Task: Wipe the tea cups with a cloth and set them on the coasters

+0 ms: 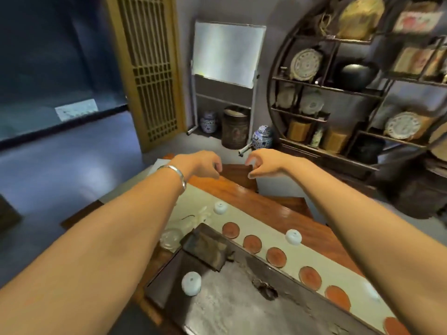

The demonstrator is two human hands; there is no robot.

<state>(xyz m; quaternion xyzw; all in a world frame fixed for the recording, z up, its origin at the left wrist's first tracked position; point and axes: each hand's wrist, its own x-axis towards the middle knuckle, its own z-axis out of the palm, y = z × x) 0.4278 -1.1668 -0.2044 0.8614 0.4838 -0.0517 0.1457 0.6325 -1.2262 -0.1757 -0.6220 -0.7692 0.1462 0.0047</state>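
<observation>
Cups sit off coasters, beside dark cloth.

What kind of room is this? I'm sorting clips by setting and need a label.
Probably a tea room or tea shop: a dark tea tray on a wooden table beside a row of round coasters, small white tea cups, and a round display shelf of plates and jars.
</observation>
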